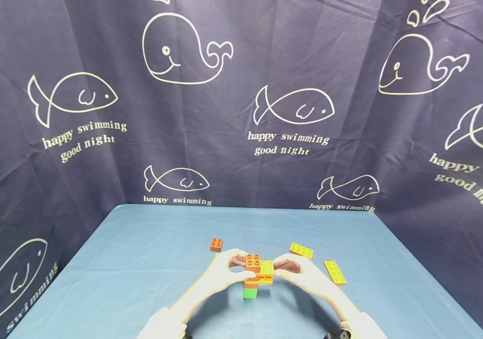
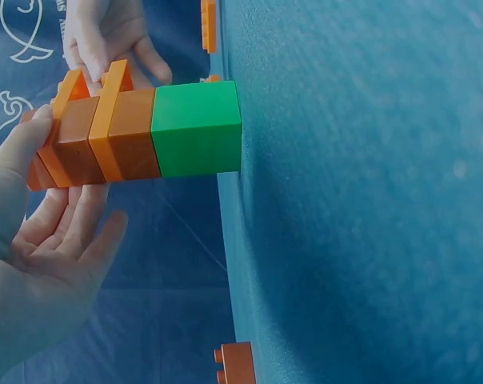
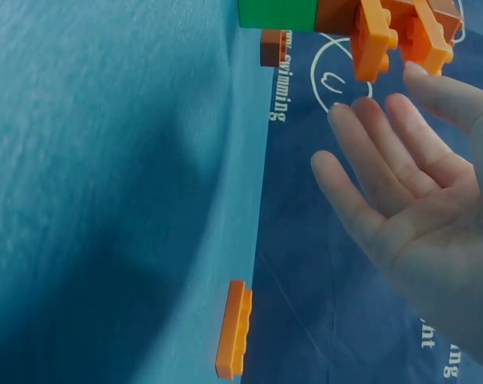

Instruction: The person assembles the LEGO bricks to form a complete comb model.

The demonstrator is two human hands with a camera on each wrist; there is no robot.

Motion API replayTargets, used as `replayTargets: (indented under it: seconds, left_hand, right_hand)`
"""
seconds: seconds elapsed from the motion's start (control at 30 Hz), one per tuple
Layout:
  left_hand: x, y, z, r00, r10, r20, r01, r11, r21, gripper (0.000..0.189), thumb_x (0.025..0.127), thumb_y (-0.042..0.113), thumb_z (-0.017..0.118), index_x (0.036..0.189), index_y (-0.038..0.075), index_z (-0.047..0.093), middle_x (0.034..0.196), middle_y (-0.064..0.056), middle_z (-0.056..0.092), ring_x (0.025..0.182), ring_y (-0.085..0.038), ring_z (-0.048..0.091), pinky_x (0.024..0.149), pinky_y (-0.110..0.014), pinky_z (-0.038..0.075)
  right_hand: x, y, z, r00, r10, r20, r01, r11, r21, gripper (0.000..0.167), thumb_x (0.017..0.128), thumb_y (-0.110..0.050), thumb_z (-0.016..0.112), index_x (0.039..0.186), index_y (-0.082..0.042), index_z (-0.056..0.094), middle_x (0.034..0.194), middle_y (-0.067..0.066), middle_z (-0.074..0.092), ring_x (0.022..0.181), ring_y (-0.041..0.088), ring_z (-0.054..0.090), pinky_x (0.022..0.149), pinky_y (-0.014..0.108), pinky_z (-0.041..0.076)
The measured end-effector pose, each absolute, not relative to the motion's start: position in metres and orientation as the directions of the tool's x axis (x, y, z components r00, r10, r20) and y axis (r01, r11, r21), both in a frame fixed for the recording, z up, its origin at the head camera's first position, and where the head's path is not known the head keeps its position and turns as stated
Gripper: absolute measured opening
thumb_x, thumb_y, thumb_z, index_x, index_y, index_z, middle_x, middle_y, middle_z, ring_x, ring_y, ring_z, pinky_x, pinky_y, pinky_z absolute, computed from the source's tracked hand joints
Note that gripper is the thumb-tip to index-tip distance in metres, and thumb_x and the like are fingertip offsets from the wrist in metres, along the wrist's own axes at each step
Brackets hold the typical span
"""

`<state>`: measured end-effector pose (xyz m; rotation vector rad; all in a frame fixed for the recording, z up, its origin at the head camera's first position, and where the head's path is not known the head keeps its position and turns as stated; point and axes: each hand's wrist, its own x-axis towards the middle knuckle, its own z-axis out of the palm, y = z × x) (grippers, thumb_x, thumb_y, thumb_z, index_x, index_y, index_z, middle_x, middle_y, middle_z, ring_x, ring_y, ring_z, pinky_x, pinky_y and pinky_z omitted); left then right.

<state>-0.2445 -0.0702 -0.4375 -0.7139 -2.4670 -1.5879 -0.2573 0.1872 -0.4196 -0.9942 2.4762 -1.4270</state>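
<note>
A stack of toy building bricks [image 1: 252, 271] stands upright in front of me, with a green brick [image 2: 195, 128] at its bottom. Above the green come reddish-brown bricks alternating with two yellow-orange plates [image 3: 374, 44] that jut out to the right. My left hand [image 1: 223, 270] grips the upper part of the stack, thumb on the near side and fingers on the far side. My right hand [image 1: 298, 271] is at the right end of the upper plate. Its thumb tip is right at that plate, while its other fingers extend loosely below in the right wrist view.
A loose reddish-brown brick [image 1: 216, 244] lies beyond my left hand. Two yellow-orange plates lie studs up at the right, one plate [image 1: 301, 250] farther back and another plate [image 1: 335, 272] beside my right forearm. Dark patterned cloth [image 1: 241, 183] walls the blue table [image 1: 148, 254].
</note>
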Motion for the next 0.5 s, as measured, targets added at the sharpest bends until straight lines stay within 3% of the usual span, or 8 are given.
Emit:
replayTargets:
  seconds: [0.23,0.5]
  left_hand:
    - [-0.243,-0.071,-0.435,-0.897,0.320,0.305,0.409,0.337,0.848,0.037,0.077,0.032,0.077,0.105,0.011,0.064,0.102,-0.001,0.068,0.092,-0.014,0.066,0.090,-0.033,0.050]
    - [-0.243,-0.072,-0.436,-0.887,0.332,0.321,0.433,0.352,0.830,0.038,0.078,0.033,0.075,0.106,0.010,0.063,0.104,-0.003,0.067,0.093,-0.015,0.066,0.088,-0.029,0.051]
  right_hand:
    - [-0.260,0.195,-0.421,-0.813,-0.507,0.287,-0.497,0.346,-0.796,0.027,0.090,-0.016,0.062,0.111,0.001,0.062,0.109,0.019,0.066,0.097,0.005,0.063,0.083,0.021,0.051]
    - [-0.260,0.201,-0.417,-0.855,-0.387,0.347,-0.491,0.383,-0.783,0.024,0.088,-0.014,0.065,0.107,0.000,0.064,0.103,0.015,0.069,0.092,0.002,0.063,0.082,0.021,0.052]
